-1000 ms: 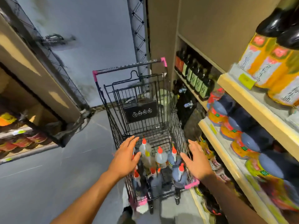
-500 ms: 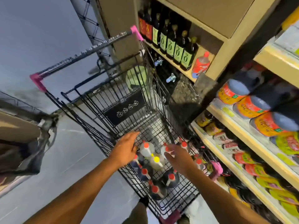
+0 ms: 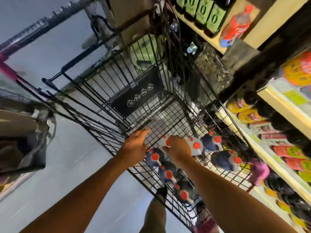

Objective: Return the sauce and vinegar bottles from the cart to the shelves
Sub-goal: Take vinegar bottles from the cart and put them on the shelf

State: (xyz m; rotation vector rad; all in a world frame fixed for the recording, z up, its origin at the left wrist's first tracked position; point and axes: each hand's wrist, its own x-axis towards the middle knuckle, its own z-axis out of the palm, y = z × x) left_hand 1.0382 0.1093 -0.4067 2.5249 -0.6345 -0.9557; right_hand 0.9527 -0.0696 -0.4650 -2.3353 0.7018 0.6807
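A black wire cart [image 3: 107,78] with pink handle ends stands beside the shelves [image 3: 276,103] on the right. Several red-capped bottles stand in its near end, dark ones [image 3: 155,157] and pale ones [image 3: 196,146]. My right hand [image 3: 178,148] is inside the cart, fingers curled round the neck of a pale red-capped bottle [image 3: 165,142]. To its left my left hand [image 3: 134,145] hangs just inside the cart's left wall with fingers stretched forward, holding nothing that I can see. The view is blurred.
The shelves on the right carry dark bottles with orange labels [image 3: 299,69] and, farther back, green-labelled dark bottles [image 3: 202,12] beside a red bottle [image 3: 235,26]. A grey bag [image 3: 25,140] hangs at the left. Grey floor [image 3: 70,148] lies left of the cart.
Both hands have gone lower into the cart. My right hand has closed round the pale bottle's neck. The view has tipped down and come closer to the cart.
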